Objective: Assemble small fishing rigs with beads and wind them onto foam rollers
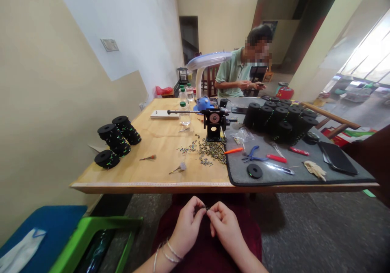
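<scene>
My left hand point(187, 223) and my right hand point(224, 223) meet below the table's front edge, above my dark red lap. Both are closed in a pinch on a tiny dark piece point(206, 209) held between their fingertips; it is too small to name. Thin bangles ring my left wrist. On the wooden table point(158, 137) just ahead lies a scatter of small metal parts point(210, 150). Behind them stands a black hand-crank winding machine point(214, 122) with a long shaft pointing left.
Black spools point(117, 139) lie at the table's left; more stand upright point(278, 118) on a grey mat point(286, 169) with blue pliers point(252, 155), red-handled tools and a black disc point(254, 170). A desk lamp point(204, 63) and bottles stand behind. A seated person point(243, 72) faces me. Green and blue bins point(88, 236) sit lower left.
</scene>
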The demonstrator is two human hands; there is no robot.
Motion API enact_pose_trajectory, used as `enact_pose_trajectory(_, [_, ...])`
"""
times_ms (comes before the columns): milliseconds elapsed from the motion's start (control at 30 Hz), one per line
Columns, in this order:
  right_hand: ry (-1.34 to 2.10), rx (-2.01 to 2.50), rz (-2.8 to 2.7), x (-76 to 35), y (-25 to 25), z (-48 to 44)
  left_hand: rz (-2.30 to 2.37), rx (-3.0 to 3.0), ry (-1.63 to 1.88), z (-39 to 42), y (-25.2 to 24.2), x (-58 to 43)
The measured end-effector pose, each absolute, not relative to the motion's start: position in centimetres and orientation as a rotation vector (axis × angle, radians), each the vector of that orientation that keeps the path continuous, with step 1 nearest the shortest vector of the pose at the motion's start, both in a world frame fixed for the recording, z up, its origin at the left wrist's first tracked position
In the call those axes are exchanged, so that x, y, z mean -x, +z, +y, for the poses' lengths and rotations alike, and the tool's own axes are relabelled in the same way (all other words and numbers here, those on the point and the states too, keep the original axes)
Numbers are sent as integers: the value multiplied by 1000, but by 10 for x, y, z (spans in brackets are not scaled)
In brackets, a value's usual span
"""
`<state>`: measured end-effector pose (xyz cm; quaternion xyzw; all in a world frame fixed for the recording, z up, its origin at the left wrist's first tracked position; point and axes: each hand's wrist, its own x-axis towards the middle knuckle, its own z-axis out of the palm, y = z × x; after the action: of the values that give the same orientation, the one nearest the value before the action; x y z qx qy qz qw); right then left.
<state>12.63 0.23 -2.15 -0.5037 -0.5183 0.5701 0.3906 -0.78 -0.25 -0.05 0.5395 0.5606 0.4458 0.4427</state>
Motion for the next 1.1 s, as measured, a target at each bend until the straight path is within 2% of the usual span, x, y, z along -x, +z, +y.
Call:
enact_pose_trajectory(667, [1592, 1219, -1097, -128, -20, 7, 1337, -1413, 1003, -3, -8, 7])
enact_pose_trajectory(833, [1645, 1175, -911, -131, -21, 9, 1210, -1287, 960, -1, -6, 8])
enact_pose_trajectory(1100, [1641, 1128, -929, -131, -24, 9, 1006, -1160, 926, -1, -5, 7])
